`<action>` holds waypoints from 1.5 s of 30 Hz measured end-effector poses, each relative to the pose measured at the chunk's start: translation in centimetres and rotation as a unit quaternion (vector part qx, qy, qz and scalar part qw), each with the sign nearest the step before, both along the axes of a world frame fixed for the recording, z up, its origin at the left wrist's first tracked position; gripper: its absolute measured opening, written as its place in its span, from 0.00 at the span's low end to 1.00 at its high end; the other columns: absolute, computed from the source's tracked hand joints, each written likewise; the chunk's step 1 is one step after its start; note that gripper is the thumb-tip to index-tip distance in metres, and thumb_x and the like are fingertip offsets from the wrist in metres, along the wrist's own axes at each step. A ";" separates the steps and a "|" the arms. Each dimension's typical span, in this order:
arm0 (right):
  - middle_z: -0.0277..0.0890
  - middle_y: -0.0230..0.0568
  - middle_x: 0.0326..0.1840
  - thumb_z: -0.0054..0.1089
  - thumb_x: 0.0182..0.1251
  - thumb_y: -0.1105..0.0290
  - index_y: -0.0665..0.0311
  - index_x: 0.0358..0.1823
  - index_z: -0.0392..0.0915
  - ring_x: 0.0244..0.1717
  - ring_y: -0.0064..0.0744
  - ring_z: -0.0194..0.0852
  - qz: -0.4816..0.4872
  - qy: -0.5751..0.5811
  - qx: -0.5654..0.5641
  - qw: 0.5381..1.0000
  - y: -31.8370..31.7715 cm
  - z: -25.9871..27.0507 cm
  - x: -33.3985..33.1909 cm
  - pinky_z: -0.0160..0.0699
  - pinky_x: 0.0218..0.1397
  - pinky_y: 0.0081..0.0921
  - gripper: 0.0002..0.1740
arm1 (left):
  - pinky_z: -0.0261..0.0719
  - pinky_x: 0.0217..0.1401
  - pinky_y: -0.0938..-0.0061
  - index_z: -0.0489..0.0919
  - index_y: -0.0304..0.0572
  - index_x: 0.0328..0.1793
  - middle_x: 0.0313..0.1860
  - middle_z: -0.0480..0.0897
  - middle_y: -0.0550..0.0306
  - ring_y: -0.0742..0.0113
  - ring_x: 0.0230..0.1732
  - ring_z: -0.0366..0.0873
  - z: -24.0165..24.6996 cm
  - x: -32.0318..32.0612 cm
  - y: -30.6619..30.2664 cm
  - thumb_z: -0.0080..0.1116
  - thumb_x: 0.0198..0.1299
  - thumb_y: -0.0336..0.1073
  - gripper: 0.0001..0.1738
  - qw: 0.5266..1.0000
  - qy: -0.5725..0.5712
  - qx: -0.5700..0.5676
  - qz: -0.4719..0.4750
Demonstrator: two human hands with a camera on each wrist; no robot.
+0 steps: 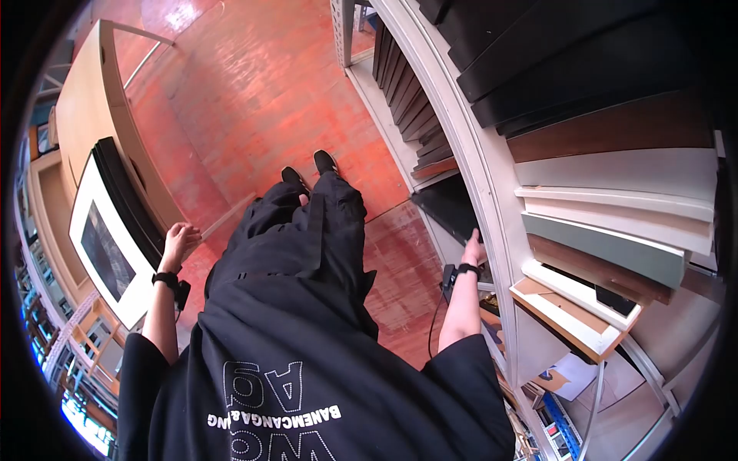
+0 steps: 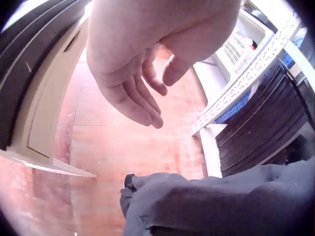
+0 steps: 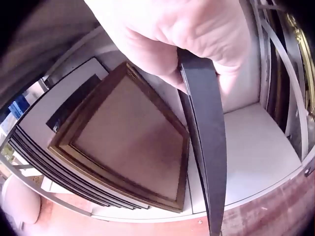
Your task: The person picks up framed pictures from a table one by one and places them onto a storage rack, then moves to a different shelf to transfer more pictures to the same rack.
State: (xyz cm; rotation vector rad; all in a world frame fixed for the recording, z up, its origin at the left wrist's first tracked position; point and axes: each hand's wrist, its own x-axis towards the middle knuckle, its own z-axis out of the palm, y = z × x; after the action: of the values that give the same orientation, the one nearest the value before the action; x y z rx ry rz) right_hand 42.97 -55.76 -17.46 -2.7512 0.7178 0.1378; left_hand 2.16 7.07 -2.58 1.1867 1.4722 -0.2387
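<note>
R hand (image 3: 187,34) pinches the top edge of a black frame (image 3: 209,147), which stands on edge in a low shelf (image 3: 256,147) bay, just beside a leaning wood frame (image 3: 128,142). L hand (image 2: 133,73) hangs loose, fingers relaxed, holding nothing. Seems early: grip made, frame not yet out of shelf.

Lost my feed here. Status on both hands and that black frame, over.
Right hand gripping black frame, standing on white shelf. Left hand open, holding nothing. Wooden frame close beside it.
</note>
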 end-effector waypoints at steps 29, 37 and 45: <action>0.60 0.60 0.60 0.43 0.64 0.56 0.73 0.60 0.55 0.62 0.47 0.59 -0.001 0.454 0.459 0.764 14.7 -4.5 0.5 0.64 0.60 0.40 0.31 | 0.71 0.54 0.62 0.64 0.33 0.53 0.55 0.71 0.40 0.50 0.54 0.72 1.4 -11.4 -10.8 0.32 0.66 0.50 0.25 0.878 -0.066 -0.061 0.471; 0.66 0.59 0.56 0.41 0.65 0.61 0.73 0.58 0.59 0.57 0.47 0.66 0.074 0.510 0.431 0.741 23.8 -1.6 -2.2 0.66 0.59 0.36 0.26 | 0.70 0.56 0.62 0.51 0.32 0.66 0.61 0.63 0.38 0.49 0.59 0.67 1.5 -19.1 -8.1 0.42 0.57 0.63 0.44 0.745 -0.078 0.193 0.633; 0.70 0.55 0.52 0.38 0.67 0.62 0.72 0.55 0.62 0.53 0.43 0.71 0.137 0.485 0.425 0.752 27.3 0.5 -1.0 0.73 0.51 0.33 0.22 | 0.64 0.61 0.69 0.67 0.39 0.58 0.59 0.68 0.51 0.58 0.58 0.66 0.4 -21.9 -4.8 0.55 0.55 0.49 0.29 0.714 -0.079 0.179 0.672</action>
State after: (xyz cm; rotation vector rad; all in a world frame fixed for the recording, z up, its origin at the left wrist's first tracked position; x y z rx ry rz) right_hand 41.96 -28.47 -16.95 -1.6969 0.2731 1.5910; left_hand -19.74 2.28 -2.16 0.1257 1.8956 1.1642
